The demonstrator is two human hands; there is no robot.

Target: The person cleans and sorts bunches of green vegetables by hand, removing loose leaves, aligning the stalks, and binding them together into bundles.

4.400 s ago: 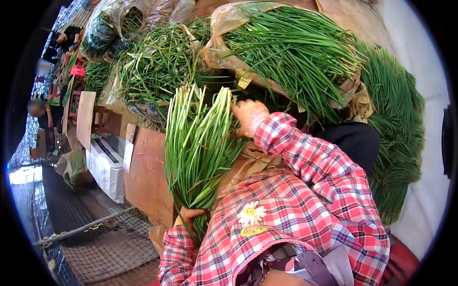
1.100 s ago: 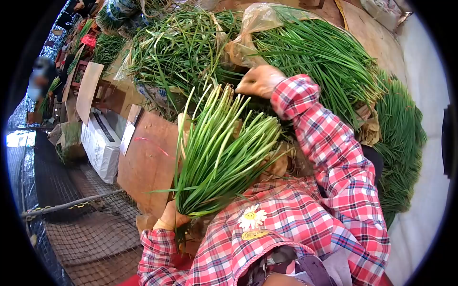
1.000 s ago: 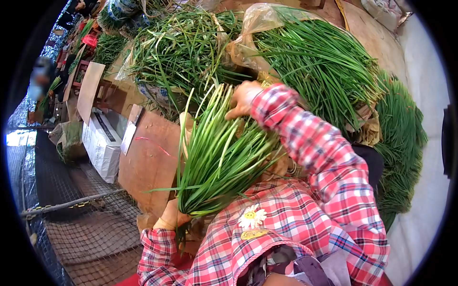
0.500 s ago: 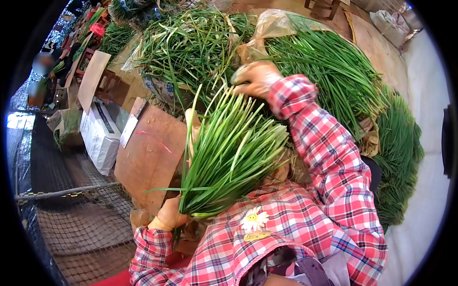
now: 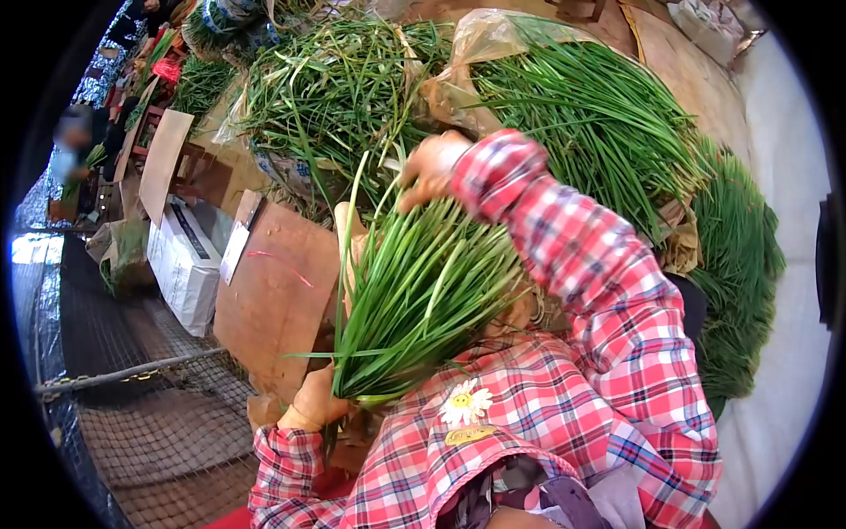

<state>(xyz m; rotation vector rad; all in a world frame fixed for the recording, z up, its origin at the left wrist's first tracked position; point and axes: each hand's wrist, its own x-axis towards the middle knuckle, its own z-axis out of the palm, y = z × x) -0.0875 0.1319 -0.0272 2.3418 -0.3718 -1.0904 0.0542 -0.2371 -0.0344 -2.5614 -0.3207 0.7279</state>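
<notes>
A large bunch of garlic chives [image 5: 427,291] lies across my lap, its pale cut ends fanned up and to the right. Around its lower leafy end, my left hand [image 5: 315,398] is closed. My right hand [image 5: 434,169] is at the pale upper ends, fingers bent and pinched on stalks there; its fingertips are slightly blurred. One long stalk rises apart from the bunch on the left. Beneath the bunch, part of its support is hidden.
Ahead lies a heap of loose, tangled leaves [image 5: 339,97]. To its right, more chives [image 5: 582,115] rest on plastic, with another pile [image 5: 736,273] at the far right. On the left are a brown board [image 5: 275,295], a white box [image 5: 183,264] and netting [image 5: 167,423]. A person is in the far left background.
My right hand has moved left and slightly down along the stalk ends, its fingers closing in. My left hand keeps its hold on the bunch. The view has shifted slightly.
</notes>
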